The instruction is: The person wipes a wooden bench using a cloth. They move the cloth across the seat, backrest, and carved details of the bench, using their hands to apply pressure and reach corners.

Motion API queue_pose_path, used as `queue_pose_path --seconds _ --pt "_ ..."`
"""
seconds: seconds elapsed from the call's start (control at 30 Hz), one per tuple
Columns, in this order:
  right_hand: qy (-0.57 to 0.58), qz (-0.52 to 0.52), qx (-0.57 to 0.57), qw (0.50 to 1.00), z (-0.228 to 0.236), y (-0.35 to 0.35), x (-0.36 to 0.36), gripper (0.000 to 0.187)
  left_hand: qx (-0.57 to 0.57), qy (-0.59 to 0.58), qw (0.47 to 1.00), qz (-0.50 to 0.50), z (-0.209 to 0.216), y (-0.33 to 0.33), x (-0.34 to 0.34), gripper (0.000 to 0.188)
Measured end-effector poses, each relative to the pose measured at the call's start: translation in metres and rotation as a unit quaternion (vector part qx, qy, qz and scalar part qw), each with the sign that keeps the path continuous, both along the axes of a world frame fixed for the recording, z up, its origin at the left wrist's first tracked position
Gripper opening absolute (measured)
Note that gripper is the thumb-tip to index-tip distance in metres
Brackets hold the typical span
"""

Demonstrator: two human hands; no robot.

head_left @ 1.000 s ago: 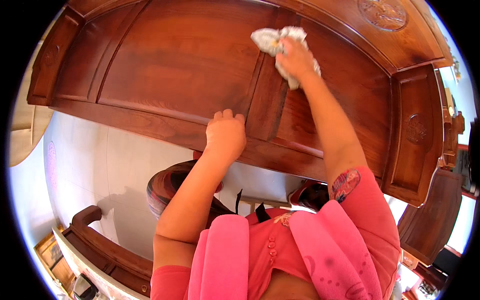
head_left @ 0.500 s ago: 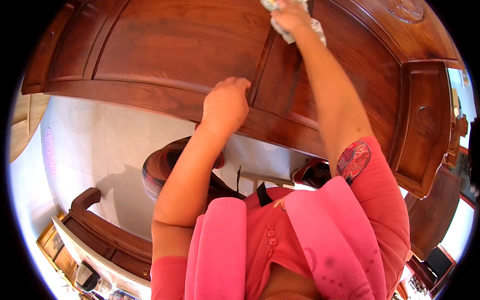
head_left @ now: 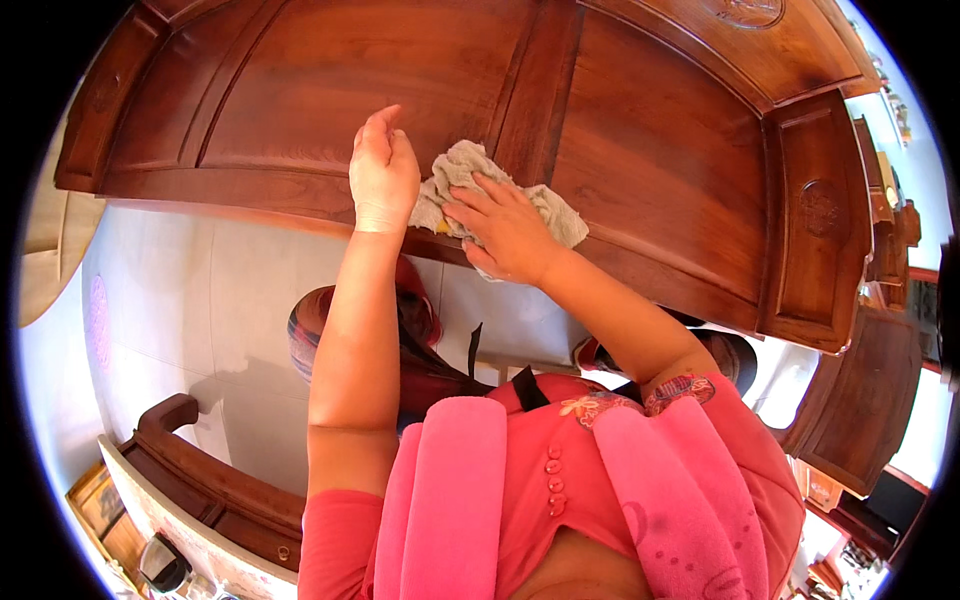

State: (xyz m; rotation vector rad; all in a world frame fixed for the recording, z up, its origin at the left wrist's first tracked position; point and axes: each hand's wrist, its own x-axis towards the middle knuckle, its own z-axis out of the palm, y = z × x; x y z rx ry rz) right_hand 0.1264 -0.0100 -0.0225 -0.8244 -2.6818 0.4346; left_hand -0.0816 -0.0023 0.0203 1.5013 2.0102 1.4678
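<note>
A crumpled light grey-beige cloth (head_left: 462, 163) lies bunched over the front edge of a reddish-brown wooden bench seat (head_left: 650, 170). Pressed onto it, my right hand (head_left: 505, 230) holds the cloth against the wood, fingers reaching across its folds and thumb low by the edge. What is under the palm is hidden. To the left, my left hand (head_left: 383, 178) is raised near the seat's front edge with nothing in it. Its fingers are loosely extended, and it is close to the cloth's left side.
A carved wooden end panel (head_left: 818, 215) bounds the seat at right. Below the front rail is a pale tiled floor (head_left: 250, 290). Another wooden seat with a curved arm (head_left: 190, 440) stands at lower left, a dark wooden table (head_left: 860, 390) at right. A pink towel (head_left: 455, 490) hangs round my neck.
My right hand has drawn the cloth from the far part of the seat back to the front edge. My left hand has shifted left and its fingers have loosened from a curl.
</note>
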Motion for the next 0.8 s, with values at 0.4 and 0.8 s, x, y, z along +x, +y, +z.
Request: queue_pose_path --seconds 0.4,0.8 --pt "-0.119 -0.211 -0.016 0.970 0.000 0.196 -0.024 0.059 -0.043 -0.015 0.999 -0.025 0.003 -0.007 0.008 0.032" --pt "-0.100 -0.302 0.054 0.947 -0.023 0.321 -0.023 0.068 -0.037 -0.019 0.999 -0.033 -0.003 0.009 0.017 0.030"
